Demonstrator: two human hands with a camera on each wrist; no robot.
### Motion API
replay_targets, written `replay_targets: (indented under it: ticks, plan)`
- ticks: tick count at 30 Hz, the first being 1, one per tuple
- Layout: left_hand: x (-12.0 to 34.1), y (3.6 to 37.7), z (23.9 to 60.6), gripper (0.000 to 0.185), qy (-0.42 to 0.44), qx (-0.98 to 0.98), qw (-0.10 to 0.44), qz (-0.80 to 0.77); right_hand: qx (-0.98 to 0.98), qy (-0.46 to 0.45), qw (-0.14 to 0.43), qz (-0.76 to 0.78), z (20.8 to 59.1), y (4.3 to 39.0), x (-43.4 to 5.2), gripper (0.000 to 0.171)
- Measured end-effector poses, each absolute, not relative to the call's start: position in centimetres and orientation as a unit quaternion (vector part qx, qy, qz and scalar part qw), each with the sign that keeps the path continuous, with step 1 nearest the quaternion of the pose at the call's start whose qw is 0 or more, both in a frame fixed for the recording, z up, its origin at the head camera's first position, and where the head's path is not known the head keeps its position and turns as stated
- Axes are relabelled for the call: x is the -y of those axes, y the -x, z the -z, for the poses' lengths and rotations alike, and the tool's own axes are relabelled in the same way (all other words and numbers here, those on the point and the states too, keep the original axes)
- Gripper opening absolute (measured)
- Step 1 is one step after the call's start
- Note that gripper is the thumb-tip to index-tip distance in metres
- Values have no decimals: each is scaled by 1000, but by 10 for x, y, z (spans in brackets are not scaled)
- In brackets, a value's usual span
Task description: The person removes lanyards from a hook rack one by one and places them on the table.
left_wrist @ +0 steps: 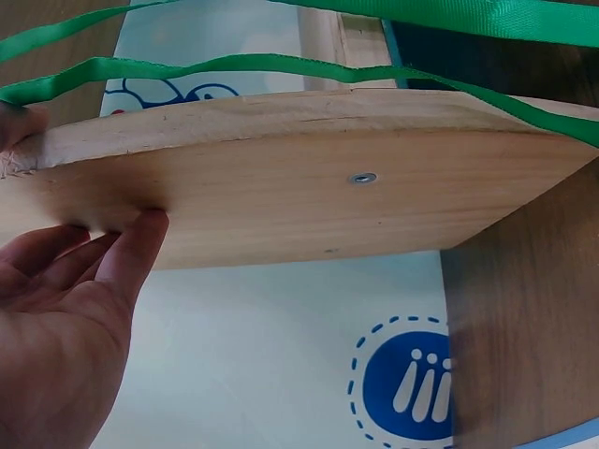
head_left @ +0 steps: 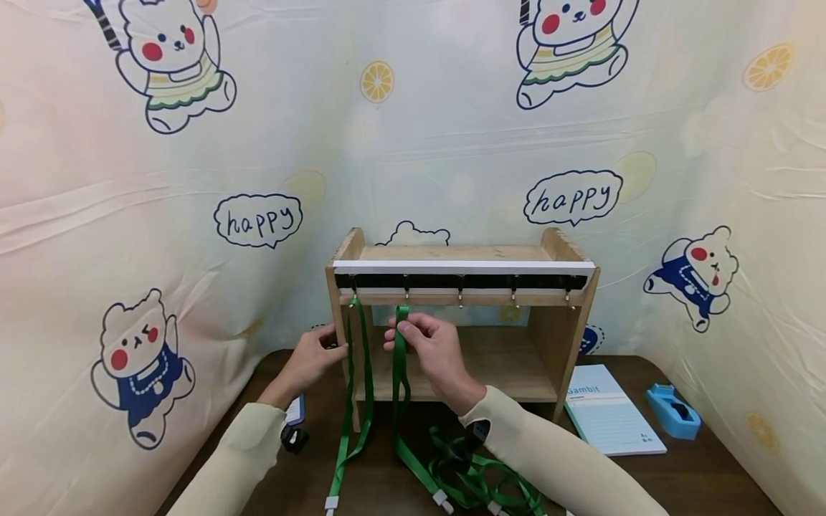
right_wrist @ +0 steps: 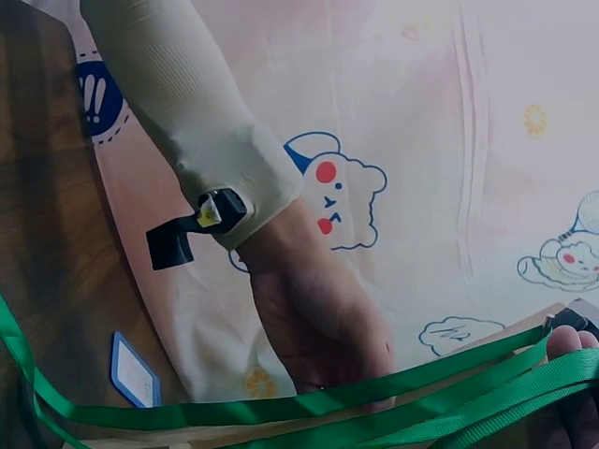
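Hung green lanyard (head_left: 368,365), pinched lanyard (head_left: 399,358), wooden rack (head_left: 503,358)

Hung lanyard (head_left: 368,358) obstructs shelf's (head_left: 503,358) left; right side lies open.

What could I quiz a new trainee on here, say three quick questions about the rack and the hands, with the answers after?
1. Count: how many hooks line the front of the wooden rack?

2. True or false: the right hand is holding a green lanyard.

3. Multiple choice: what is the left hand gripping?
A) the notebook
B) the left side panel
C) the tabletop

Key:
1. Five.
2. True.
3. B.
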State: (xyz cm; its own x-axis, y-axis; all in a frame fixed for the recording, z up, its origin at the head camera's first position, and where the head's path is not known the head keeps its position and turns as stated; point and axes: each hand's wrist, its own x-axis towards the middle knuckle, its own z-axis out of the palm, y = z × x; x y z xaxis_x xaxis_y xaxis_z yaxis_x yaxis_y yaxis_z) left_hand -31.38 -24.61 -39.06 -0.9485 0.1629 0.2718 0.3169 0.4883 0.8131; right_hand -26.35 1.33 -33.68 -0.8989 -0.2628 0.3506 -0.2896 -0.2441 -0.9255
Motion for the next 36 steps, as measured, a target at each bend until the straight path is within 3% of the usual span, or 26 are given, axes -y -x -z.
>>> replay_targets:
  ticks: [17, 36]
  plan:
    - [245, 314, 390, 41, 139, 860, 72, 486, 623, -235, -51, -745, 364, 250, -27, 36]
    - [246, 315, 393, 43, 140, 859, 73, 486, 621, -204, -115, -748, 397, 235, -45, 35]
